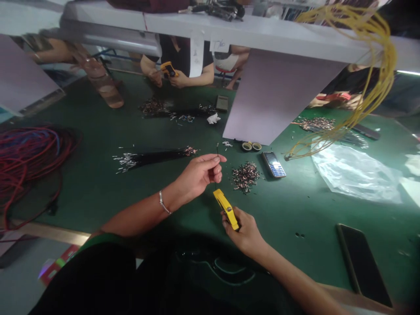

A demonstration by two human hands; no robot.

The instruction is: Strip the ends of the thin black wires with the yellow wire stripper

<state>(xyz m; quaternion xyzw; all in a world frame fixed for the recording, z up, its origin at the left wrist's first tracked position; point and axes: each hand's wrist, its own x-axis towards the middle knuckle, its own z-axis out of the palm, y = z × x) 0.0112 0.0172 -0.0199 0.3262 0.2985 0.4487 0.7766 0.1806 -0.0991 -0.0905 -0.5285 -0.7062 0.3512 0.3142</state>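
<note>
My left hand is closed on a thin black wire, which sticks up between thumb and forefinger and shows again below the hand. Just below it, my right hand grips a yellow hand tool, its head at the wire's lower end. Whether the jaws touch the wire is too small to tell. A heap of small dark and copper-coloured pieces lies to the right of my left hand. Behind my left wrist lies a bundle of black wires with bright ends.
Red and blue cable coils lie left. At right are a keypad phone, tape rolls, a plastic bag, a dark smartphone and hanging yellow wires. Across the green table, another person's hands hold a yellow tool.
</note>
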